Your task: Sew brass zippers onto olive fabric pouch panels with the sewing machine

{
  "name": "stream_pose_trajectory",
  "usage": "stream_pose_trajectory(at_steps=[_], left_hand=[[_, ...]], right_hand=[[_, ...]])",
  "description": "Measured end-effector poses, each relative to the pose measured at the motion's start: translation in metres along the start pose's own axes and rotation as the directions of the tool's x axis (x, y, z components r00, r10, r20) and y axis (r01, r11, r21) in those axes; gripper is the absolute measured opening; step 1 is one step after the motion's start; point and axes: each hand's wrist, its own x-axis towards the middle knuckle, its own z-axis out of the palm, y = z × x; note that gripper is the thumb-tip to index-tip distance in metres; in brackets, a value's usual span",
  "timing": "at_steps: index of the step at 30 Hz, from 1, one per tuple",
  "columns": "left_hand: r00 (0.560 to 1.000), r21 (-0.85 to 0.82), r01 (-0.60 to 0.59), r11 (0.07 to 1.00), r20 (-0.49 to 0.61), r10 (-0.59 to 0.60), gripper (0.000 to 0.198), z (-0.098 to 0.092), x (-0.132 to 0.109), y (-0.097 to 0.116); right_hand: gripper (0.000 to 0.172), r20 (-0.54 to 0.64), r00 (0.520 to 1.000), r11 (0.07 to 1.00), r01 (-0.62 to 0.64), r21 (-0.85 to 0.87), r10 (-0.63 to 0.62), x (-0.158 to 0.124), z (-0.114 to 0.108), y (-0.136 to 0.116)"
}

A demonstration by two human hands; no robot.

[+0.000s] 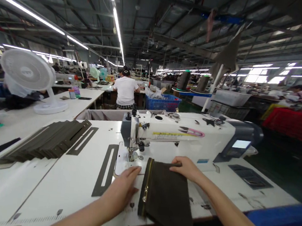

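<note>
A dark olive fabric panel lies in front of the sewing machine, its lower part hanging over the table's front edge. Along its left side runs a brass-coloured zipper with a metal slider. My right hand pinches the panel's upper edge. My left hand rests just left of the zipper, by the machine's needle plate, with fingers stretched out and thumb apart; nothing shows in it. Behind both hands stands the white sewing machine, its presser foot near my left fingertips. A flat slotted strip lies left of that hand.
At left are a fanned stack of dark pieces, another slotted piece and a white fan. Pink-handled thread snips rest on the machine. Dark pieces lie at right. A person in a white shirt sits ahead.
</note>
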Motion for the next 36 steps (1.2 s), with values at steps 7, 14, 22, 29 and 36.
stream_pose_trajectory(at_steps=[7, 14, 22, 29, 36], left_hand=[[0.943, 0.289, -0.168, 0.942, 0.327, 0.068, 0.095, -0.028, 0.02, -0.007], [0.933, 0.303, -0.238, 0.923, 0.336, 0.131, 0.101, -0.013, 0.018, -0.004], [0.914, 0.333, -0.12, 0.935, 0.405, -0.027, 0.106, -0.027, 0.014, -0.011], [0.93, 0.288, -0.092, 0.953, 0.366, -0.021, 0.108, -0.029, 0.005, -0.014], [0.969, 0.417, -0.168, 0.893, 0.236, 0.072, 0.077, -0.013, -0.007, -0.026]], right_hand=[[0.022, -0.06, 0.998, 0.994, -0.027, 0.102, 0.033, 0.021, 0.034, 0.02], [0.022, -0.13, 0.988, 0.99, -0.06, 0.13, 0.077, 0.014, 0.036, 0.025], [0.014, -0.196, 0.98, 0.956, -0.076, -0.283, 0.019, 0.002, 0.052, 0.013], [0.021, -0.261, 0.93, 0.748, 0.022, -0.664, -0.259, -0.006, 0.061, -0.006], [0.064, 0.118, 0.527, 0.293, 0.63, -0.719, -0.842, -0.01, 0.122, 0.017]])
